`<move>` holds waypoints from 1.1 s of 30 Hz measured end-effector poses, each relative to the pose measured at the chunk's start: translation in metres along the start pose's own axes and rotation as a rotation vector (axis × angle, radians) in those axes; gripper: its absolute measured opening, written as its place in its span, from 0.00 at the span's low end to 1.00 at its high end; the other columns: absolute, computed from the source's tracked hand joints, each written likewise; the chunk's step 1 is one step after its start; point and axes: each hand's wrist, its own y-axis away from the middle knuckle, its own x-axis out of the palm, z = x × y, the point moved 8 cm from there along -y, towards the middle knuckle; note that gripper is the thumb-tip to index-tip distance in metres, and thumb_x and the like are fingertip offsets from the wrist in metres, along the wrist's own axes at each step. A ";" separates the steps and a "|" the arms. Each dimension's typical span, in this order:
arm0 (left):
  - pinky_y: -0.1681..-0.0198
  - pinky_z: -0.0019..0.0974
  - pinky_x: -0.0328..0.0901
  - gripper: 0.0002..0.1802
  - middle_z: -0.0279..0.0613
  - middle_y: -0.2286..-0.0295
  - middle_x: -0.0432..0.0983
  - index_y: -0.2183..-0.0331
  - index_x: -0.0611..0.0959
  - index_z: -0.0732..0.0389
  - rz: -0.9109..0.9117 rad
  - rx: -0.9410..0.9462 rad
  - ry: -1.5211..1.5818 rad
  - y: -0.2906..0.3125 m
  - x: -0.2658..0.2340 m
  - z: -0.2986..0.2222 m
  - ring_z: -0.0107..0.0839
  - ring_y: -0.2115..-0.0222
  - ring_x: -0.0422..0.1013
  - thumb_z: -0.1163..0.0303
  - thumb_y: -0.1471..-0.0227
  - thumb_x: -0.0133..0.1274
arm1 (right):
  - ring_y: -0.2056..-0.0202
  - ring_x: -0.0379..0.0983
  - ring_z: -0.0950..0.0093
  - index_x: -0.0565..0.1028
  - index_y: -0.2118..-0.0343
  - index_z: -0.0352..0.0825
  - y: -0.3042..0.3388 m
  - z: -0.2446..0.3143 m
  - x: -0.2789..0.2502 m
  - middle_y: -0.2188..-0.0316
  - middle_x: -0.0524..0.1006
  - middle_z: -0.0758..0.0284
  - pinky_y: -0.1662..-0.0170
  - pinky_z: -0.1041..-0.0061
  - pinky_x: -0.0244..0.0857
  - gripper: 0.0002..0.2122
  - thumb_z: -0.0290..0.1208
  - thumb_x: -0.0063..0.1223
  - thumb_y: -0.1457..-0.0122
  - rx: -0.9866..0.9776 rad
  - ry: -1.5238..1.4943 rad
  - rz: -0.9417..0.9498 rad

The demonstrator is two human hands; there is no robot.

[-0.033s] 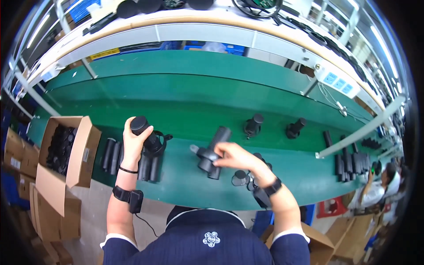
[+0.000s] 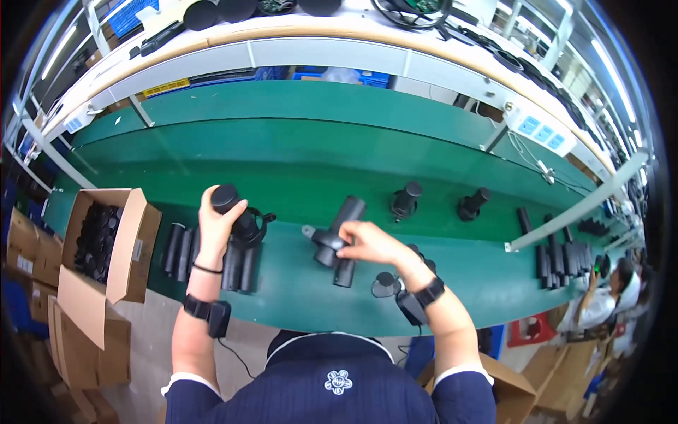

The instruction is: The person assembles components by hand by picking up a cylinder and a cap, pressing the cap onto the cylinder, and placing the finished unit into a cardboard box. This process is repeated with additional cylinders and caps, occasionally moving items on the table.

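Observation:
My left hand [image 2: 217,220] is wrapped round the upper part of an upright black cylindrical part [image 2: 226,196], which has a ring-like bracket at its lower end. Several black tubes [image 2: 182,249] lie side by side beneath and beside that hand. Toward the middle of the bench, my right hand [image 2: 367,244] is closed on a black tube with a collar [image 2: 347,213]; a small tab sticks out on the collar's left. Another black tube [image 2: 345,272] lies just below it, partly covered. Beside my right wrist are small round black pieces [image 2: 385,284], some hidden by the forearm.
Two black assemblies [image 2: 405,201] stand farther back on the green bench [image 2: 304,304]. An open carton [image 2: 138,244] of black parts is at the left. More black tubes [image 2: 558,265] lie at the right near a slanted metal post [image 2: 579,203]. A co-worker [image 2: 600,304] is at far right.
My right hand has shifted slightly up with the collared tube, exposing more of the tube below. My left hand has barely moved.

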 end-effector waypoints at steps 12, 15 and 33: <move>0.58 0.38 0.70 0.36 0.47 0.64 0.76 0.55 0.72 0.62 0.038 0.135 -0.434 -0.136 0.063 0.144 0.41 0.62 0.74 0.74 0.68 0.70 | 0.68 0.76 0.59 0.70 0.70 0.35 -0.131 -0.127 0.014 0.70 0.75 0.60 0.66 0.61 0.71 0.14 0.31 0.65 0.56 0.278 0.836 -0.256; 0.57 0.40 0.69 0.36 0.49 0.63 0.74 0.55 0.72 0.63 -0.044 0.197 -0.438 -0.147 0.068 0.170 0.44 0.61 0.73 0.74 0.68 0.70 | 0.75 0.78 0.66 0.71 0.72 0.35 -0.143 -0.153 0.026 0.72 0.75 0.63 0.74 0.67 0.72 0.06 0.25 0.56 0.53 0.218 0.981 -0.352; 0.44 0.50 0.57 0.60 0.64 0.47 0.54 0.38 0.48 0.61 0.025 0.203 -0.541 -0.148 0.096 0.189 0.56 0.46 0.56 0.69 0.65 0.70 | 0.62 0.73 0.57 0.69 0.57 0.34 -0.064 -0.162 0.045 0.61 0.73 0.56 0.64 0.61 0.71 0.17 0.30 0.58 0.50 0.519 0.681 -0.543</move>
